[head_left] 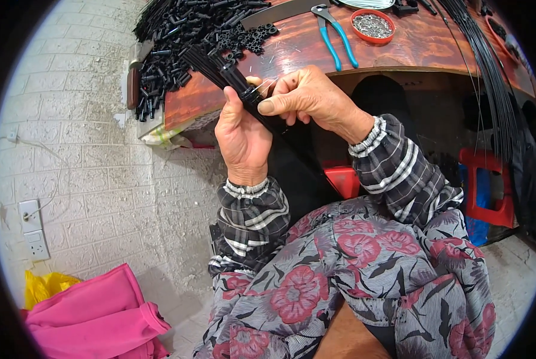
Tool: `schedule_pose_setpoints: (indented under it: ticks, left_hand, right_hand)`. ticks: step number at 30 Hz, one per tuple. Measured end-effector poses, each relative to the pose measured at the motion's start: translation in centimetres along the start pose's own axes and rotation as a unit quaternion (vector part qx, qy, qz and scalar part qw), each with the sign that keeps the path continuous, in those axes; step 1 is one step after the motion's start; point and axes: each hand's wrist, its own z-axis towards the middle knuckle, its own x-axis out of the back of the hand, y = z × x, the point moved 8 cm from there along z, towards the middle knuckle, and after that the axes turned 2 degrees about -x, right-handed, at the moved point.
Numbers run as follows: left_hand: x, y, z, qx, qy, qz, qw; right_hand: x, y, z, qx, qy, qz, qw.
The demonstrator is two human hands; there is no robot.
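Observation:
My left hand is wrapped round a bundle of thin black rods with black tubular plastic fittings on it. The bundle slants from upper left to lower right, just off the table's near edge. At the fittings, my right hand closes with its thumb pressed against the black bundle. Thin shiny slivers, like fine pins or wire, show by its curled fingers. The exact contact under the right fingers is hidden.
On the wooden table lie a heap of black plastic parts, small black rings, blue-handled pliers, a grey blade and a red dish of metal bits. Black rods hang above a red stool.

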Motion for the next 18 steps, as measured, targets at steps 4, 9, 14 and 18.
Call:
schedule_pose_setpoints:
  ticks: [4, 9, 14, 18]
  left_hand:
    - [-1.7, 0.0, -0.3, -0.003, -0.105, -0.055, 0.993]
    - [-2.0, 0.0, -0.4, -0.002, -0.121, -0.068, 0.990]
    - [-0.7, -0.1, -0.5, 0.015, -0.071, -0.022, 0.997]
    - [0.5, 1.1, -1.5, 0.028, -0.025, 0.059, 0.998]
  right_hand:
    - [0.0, -0.2, 0.3, -0.009, -0.017, 0.004, 1.000]
    - [-0.5, -0.3, 0.4, -0.035, -0.023, 0.007, 0.999]
    - [0.2, -0.6, 0.3, -0.024, -0.034, -0.055, 0.998]
    - [-0.6, -1.5, 0.2, 0.050, -0.033, -0.044, 0.997]
